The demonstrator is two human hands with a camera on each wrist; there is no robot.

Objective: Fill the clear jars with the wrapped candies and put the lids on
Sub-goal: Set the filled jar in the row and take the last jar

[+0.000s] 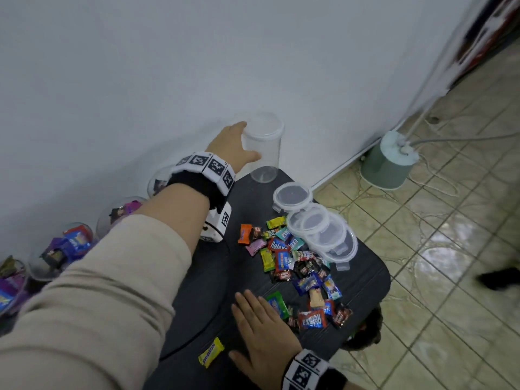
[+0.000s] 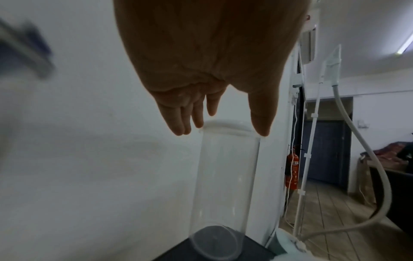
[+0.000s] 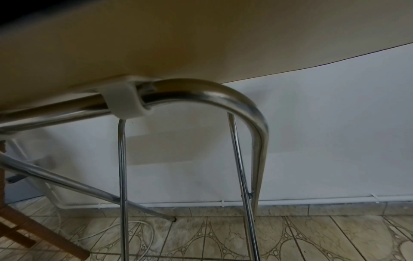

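An empty clear jar [image 1: 263, 147] [image 2: 225, 176] stands upright at the far end of the dark table [image 1: 208, 299], by the wall. My left hand [image 1: 244, 143] [image 2: 223, 131] reaches it near the rim with straight fingers on the left and the thumb on the right; no firm grip shows. My right hand [image 1: 259, 330] lies flat, palm down, near the table's front edge beside a pile of wrapped candies [image 1: 292, 260]. Several clear lids [image 1: 320, 229] overlap at the table's right side. The right wrist view shows only table legs and floor.
Jars filled with candies [image 1: 76, 240] line the wall on the left. A lone yellow candy [image 1: 211, 356] lies near the front edge. On the tiled floor at right stands a grey-green bucket [image 1: 388, 161] with a pole and hose.
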